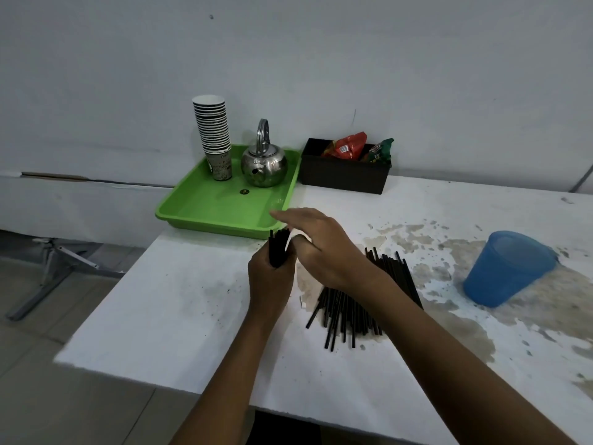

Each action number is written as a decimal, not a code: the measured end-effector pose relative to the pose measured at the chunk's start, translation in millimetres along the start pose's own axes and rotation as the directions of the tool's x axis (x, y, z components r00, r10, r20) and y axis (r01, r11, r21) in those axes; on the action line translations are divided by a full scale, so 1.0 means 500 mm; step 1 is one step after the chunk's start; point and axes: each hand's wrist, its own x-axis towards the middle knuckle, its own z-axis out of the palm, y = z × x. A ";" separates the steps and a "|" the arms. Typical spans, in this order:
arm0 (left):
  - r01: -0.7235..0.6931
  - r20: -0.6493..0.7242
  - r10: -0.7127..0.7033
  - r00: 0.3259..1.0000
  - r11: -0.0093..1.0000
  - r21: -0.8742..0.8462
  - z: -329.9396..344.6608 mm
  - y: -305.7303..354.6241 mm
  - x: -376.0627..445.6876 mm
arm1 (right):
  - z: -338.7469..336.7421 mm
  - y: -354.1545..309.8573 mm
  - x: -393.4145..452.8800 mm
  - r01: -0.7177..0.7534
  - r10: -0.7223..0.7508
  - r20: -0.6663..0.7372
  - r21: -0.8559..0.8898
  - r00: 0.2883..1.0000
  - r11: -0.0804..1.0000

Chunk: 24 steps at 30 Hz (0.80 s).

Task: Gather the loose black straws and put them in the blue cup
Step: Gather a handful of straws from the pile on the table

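Above the table, left hand grips straws; right hand apparently flat

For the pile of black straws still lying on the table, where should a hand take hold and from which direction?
Grip the pile of black straws across its middle, coming down from above with fingers wrapped crosswise. The straws lie flat and roughly parallel, fanning out at the near ends, so a mid-length squeeze probably gathers most. The left hand already holds a bundle upright; the right hand is free.
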 end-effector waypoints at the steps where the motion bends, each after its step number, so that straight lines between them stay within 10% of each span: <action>1: 0.006 0.006 -0.006 1.000 1.000 0.004 -0.001 -0.001 0.001 | 0.000 -0.002 -0.005 -0.004 0.004 0.028 -0.009 1.000 1.000; 17: -0.196 0.151 0.148 0.977 0.903 0.383 -0.002 -0.003 0.003 | 0.018 0.004 -0.029 -0.041 0.036 0.107 0.048 0.994 0.998; 24: -0.282 0.211 0.207 0.955 0.853 0.439 -0.002 0.006 0.014 | 0.038 0.009 -0.026 0.128 -0.100 0.118 -0.256 0.988 0.958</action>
